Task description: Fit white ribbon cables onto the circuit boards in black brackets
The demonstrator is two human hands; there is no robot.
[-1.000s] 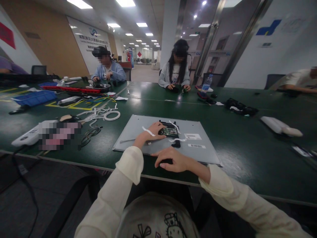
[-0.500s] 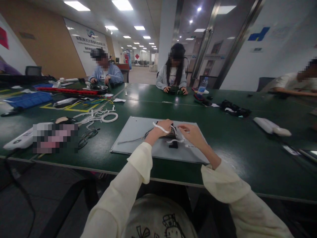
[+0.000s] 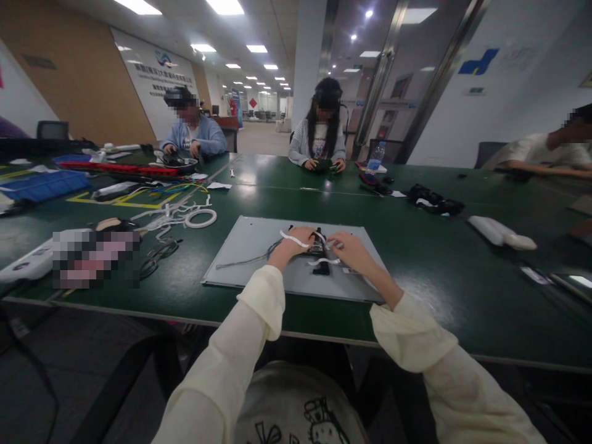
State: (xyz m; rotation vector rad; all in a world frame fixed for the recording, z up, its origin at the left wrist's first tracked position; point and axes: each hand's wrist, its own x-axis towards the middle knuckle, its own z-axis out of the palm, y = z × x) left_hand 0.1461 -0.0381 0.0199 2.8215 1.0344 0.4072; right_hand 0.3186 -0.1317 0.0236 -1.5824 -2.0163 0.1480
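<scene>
A grey flat panel (image 3: 259, 243) lies on the green table, bearing a small black device (image 3: 317, 245) with thin dark cables (image 3: 250, 261) running off to the left. My left hand (image 3: 298, 239) rests over the device's left side, its fingertips partly hidden. A white strip (image 3: 294, 239) lies across the back of that hand. At the device's right side is my right hand (image 3: 350, 248), its thumb and fingers pinched together at a pale strip too small to make out. Below the hands, a second white strip (image 3: 324, 262) curves near a black piece (image 3: 320, 270).
Left on the table are white strips with a ring (image 3: 200, 218), glasses (image 3: 158, 258), a white device (image 3: 39, 254) and a blue tray (image 3: 46, 186). To the right are a black bundle (image 3: 435, 200) and a white object (image 3: 502, 233). Several people sit around the table.
My right hand has moved slightly inward, closer to the device and my left hand. The whole view has shifted a little.
</scene>
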